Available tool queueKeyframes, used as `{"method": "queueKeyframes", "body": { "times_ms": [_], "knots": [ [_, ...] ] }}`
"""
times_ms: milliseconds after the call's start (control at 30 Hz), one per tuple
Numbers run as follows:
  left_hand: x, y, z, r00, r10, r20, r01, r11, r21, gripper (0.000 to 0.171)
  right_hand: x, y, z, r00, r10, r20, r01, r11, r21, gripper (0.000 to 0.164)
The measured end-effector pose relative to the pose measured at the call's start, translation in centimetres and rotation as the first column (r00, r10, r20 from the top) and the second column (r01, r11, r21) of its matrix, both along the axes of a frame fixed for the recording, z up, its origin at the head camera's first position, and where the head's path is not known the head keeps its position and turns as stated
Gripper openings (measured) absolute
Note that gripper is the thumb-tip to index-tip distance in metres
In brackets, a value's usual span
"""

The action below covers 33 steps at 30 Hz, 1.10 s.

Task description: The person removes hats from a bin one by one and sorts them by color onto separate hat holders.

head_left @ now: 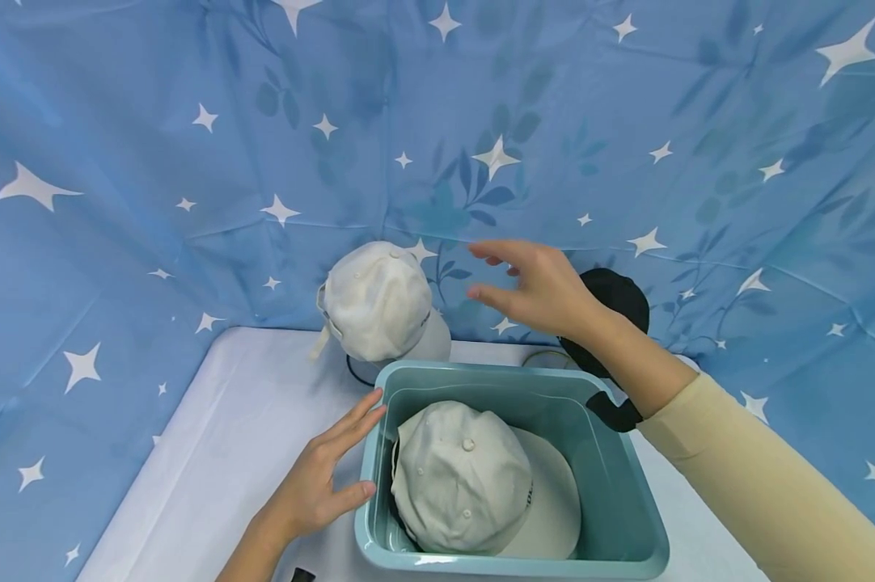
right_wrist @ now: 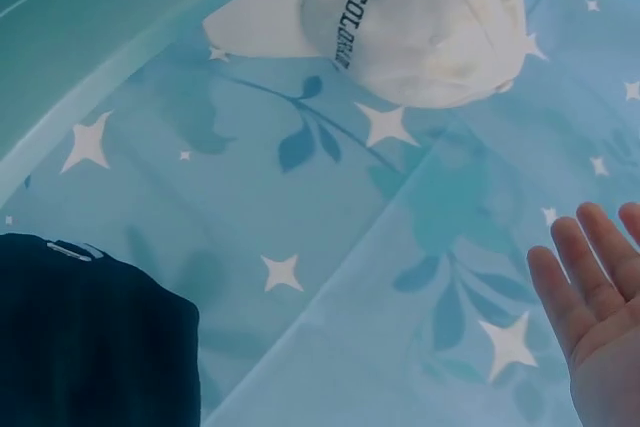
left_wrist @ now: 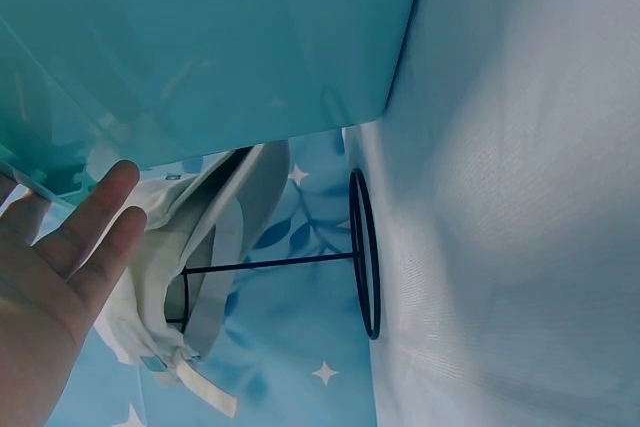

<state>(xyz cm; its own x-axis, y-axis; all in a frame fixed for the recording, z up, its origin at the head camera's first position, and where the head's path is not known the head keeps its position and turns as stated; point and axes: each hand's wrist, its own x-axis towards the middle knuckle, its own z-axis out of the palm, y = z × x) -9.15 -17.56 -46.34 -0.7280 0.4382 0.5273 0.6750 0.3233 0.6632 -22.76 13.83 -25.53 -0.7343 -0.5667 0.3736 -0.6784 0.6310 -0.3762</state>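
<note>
Hovering past the far rim of the bin with the right hand, forearm over the right corner, thumb well apart from loosely bent fingers, gripping nothing. Touching the left rim with the left hand, fingers straight and spread, no hold taken. Visible inside: a beige cap (brim to the right), with room beyond the brim. Left of the right hand, a white cap on a stand; behind the forearm, a black cap. Left of the bin, plenty of table.
</note>
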Motion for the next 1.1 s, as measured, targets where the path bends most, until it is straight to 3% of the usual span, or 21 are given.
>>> {"method": "queueKeyframes", "body": {
  "times_ms": [567,967,1100],
  "knots": [
    [0.0,0.0,0.2,1.0,0.005,0.027,-0.005,1.0,-0.003,0.078,3.7,2.8,-0.6,0.99,0.059,-0.129,-0.043,0.991,0.125,0.065],
    [0.0,0.1,0.2,0.999,-0.001,0.033,0.001,1.0,0.006,0.077,5.7,4.6,-2.9,0.966,0.151,-0.209,-0.126,0.984,0.128,0.071],
    [0.0,0.1,0.2,0.999,0.001,0.033,-0.001,1.0,0.009,0.077,6.3,5.0,-3.6,0.972,0.154,-0.178,-0.132,0.983,0.13,0.074]
  ]
}}
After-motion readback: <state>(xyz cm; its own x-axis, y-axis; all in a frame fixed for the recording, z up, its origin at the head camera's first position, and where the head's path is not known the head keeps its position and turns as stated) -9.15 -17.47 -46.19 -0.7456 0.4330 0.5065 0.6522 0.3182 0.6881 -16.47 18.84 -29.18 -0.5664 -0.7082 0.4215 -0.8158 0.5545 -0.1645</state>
